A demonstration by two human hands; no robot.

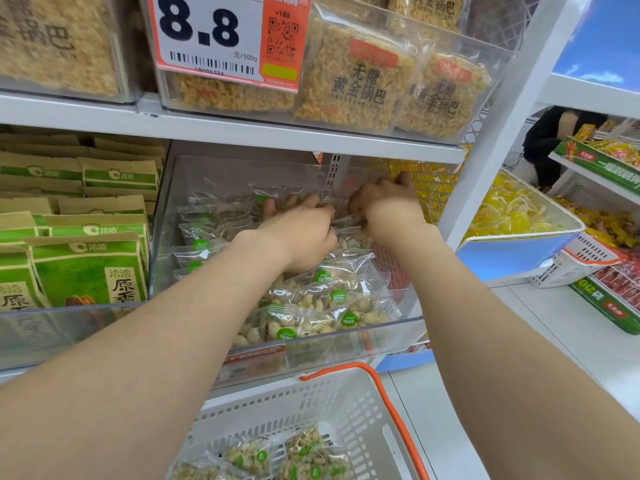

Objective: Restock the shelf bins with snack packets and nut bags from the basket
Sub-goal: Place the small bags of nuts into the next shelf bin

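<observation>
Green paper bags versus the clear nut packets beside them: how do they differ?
The green paper bags are opaque and stand upright in rows; the clear nut packets show their contents and lie in a loose heap. The bags are larger than the packets. Both sit in clear plastic bins, side by side.

white shelf (pixel 242 131), clear bin (pixel 169 91) of rice-crust packs (pixel 356 77) on it

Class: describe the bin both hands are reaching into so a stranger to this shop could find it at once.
Find the big 8.8 price tag near the top; the clear bin sits directly below it. Unlike the green paper bags to its left, it holds small transparent nut packets with round green stickers.
</observation>
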